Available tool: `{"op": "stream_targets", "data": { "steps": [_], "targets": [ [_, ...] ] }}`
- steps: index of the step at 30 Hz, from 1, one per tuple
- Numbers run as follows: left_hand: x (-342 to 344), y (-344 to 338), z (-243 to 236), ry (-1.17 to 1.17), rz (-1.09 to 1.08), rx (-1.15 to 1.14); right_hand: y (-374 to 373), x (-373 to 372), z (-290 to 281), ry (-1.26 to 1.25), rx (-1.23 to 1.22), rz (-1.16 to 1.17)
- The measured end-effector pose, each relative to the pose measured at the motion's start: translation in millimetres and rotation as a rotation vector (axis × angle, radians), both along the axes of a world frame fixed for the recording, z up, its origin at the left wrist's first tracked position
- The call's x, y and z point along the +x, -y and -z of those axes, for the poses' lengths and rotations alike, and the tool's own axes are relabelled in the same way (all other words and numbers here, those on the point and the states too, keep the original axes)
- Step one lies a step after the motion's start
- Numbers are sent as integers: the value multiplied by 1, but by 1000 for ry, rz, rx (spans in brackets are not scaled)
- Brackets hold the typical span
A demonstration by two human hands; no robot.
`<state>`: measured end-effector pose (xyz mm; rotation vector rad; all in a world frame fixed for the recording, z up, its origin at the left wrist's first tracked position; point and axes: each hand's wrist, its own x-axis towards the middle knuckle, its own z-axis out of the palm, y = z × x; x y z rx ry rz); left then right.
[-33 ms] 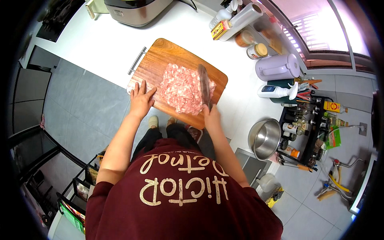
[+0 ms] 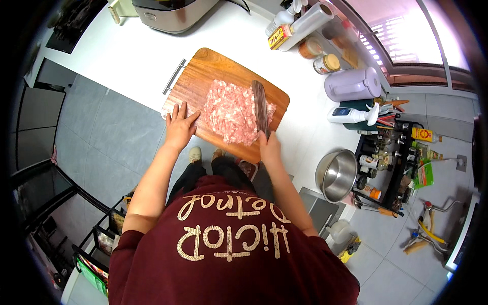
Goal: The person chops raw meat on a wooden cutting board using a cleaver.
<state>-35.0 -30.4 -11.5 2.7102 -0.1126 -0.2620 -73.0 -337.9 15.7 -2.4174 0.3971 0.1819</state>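
A wooden cutting board (image 2: 206, 66) lies at a slant on the white counter. A flat heap of minced meat (image 2: 231, 112), pale pink and finely chopped, covers its middle. My right hand (image 2: 270, 147) is closed round the handle of a cleaver (image 2: 260, 105). The dark blade points away from me and rests across the right part of the heap, with a little meat on its far right side. On the board's left edge my left hand (image 2: 180, 128) lies with its fingers spread, touching the wood beside the meat and holding nothing.
A metal bowl (image 2: 337, 175) stands right of the board, near the sink (image 2: 317, 208). Along the wall are a lilac jug (image 2: 353, 85), a white spray bottle (image 2: 351, 115), jars (image 2: 327, 64) and a black bottle rack (image 2: 394, 170). A rice cooker (image 2: 175, 14) sits at the back.
The cleaver and my right hand have shifted very slightly to the right. My left hand has stayed in place.
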Motion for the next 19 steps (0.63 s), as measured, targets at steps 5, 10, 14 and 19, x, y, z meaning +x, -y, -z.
{"op": "stream_targets", "data": {
  "steps": [5, 10, 14, 19],
  "targets": [
    [0, -5, 4, 46, 11, -12, -25, 8, -68, 107, 194, -11],
    [-5, -1, 7, 84, -106, -34, -42, 3, -10, -87, -66, -145],
    [-11, -11, 12, 135, -91, -78, -55, 12, -62, -19, 61, -188],
    [-10, -13, 13, 129, -80, -70, -69, 3, -46, 9, 81, -200]
  ]
}}
